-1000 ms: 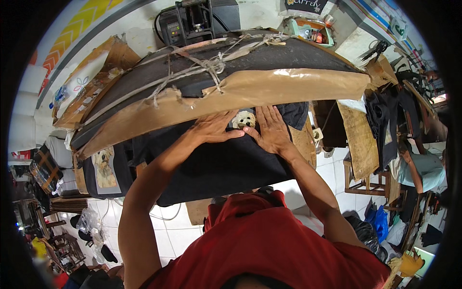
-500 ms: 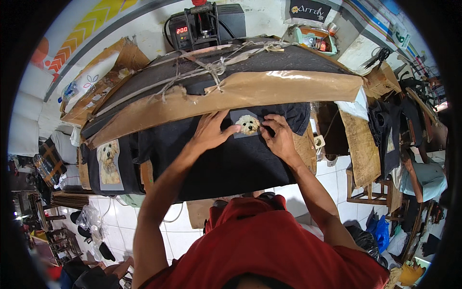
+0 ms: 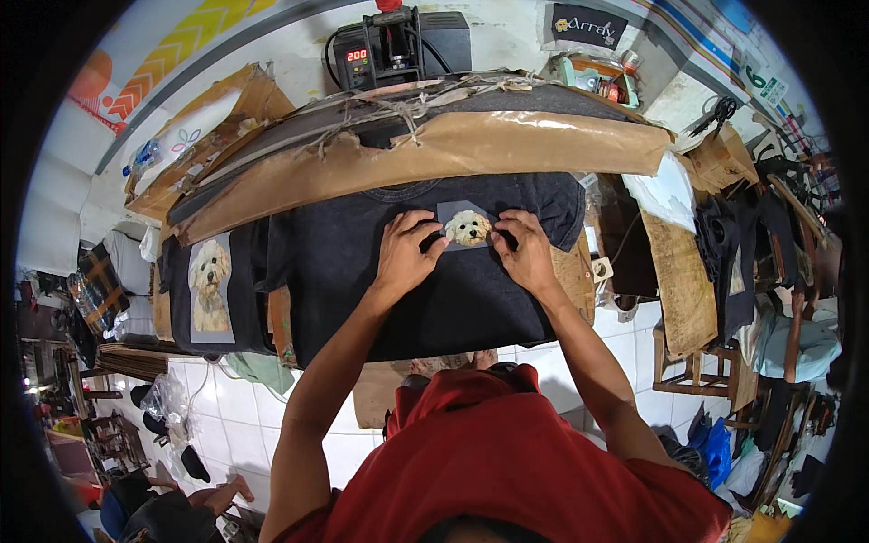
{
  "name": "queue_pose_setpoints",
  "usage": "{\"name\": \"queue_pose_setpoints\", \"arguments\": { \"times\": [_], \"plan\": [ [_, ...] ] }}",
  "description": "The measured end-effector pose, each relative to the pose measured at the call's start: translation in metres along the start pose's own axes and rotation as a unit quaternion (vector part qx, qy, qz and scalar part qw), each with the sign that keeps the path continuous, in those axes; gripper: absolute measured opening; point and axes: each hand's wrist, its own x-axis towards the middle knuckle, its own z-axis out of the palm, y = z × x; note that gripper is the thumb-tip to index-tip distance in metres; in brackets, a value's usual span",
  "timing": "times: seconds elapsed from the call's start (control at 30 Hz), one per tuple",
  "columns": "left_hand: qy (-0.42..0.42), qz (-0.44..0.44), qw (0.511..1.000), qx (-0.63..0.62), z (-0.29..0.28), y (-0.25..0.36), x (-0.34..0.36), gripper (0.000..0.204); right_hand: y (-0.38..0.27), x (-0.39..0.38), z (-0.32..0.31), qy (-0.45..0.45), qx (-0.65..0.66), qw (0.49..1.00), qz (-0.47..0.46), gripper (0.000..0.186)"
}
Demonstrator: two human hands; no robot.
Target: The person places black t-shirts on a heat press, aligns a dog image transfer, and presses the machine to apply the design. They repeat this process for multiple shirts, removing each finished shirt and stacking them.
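Observation:
A black T-shirt (image 3: 380, 312) lies spread in front of me, its neckline at the far side. On its chest rests a small greyish transfer sheet (image 3: 450, 214) printed with a fluffy cream dog's head. My left hand (image 3: 407, 253) has its thumb and bent fingers at the sheet's left edge. At the right edge, my right hand (image 3: 527, 253) holds it the same way, thumb and fingertips close together. Farther left, another black garment (image 3: 249, 317) carries a larger sheet (image 3: 211, 299) printed with a sitting dog.
Just beyond the shirt is a heat press with a brown sheet (image 3: 525, 145) tied over its dark upper part; its control box (image 3: 358, 59) stands behind. Cardboard boxes (image 3: 249, 104) sit at the back left. A wooden board (image 3: 683, 281) and dark clothes (image 3: 729, 240) are at the right. Another person's arm (image 3: 792, 335) shows there.
My left hand has moved off the area by the brown sheet and curled in at the transfer sheet's left edge. More of the shirt's neckline shows. My right hand stays at the right edge.

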Motion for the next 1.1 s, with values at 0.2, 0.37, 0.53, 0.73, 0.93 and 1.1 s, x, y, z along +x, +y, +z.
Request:
{"name": "queue_pose_setpoints", "arguments": {
  "times": [0.2,0.37,0.53,0.73,0.93,1.1],
  "plan": [
    [0.005,0.002,1.000,0.000,0.0026,-0.0014,-0.0010,0.026,0.0025,-0.0012,0.0001,0.004,0.001,1.000,-0.013,0.018],
    [0.002,-0.003,1.000,0.004,0.0016,0.0001,-0.0007,0.025,0.0045,-0.0011,0.0003,0.008,0.007,1.000,-0.012,0.019],
    [-0.003,-0.009,1.000,0.003,-0.0003,0.0028,-0.0007,0.024,0.0048,-0.0017,0.0010,0.012,0.008,1.000,-0.004,0.019],
    [-0.005,-0.011,1.000,-0.009,-0.0013,0.0020,-0.0005,0.024,0.0052,-0.0018,0.0004,0.010,0.007,1.000,-0.004,0.020],
    [-0.008,-0.014,1.000,-0.007,-0.0023,0.0040,0.0000,0.023,0.0045,-0.0018,-0.0006,-0.006,0.008,1.000,0.006,0.022],
    [-0.010,-0.018,1.000,-0.007,-0.0031,0.0044,-0.0003,0.023,0.0046,-0.0013,-0.0005,0.009,0.005,1.000,-0.011,0.020]
  ]
}}
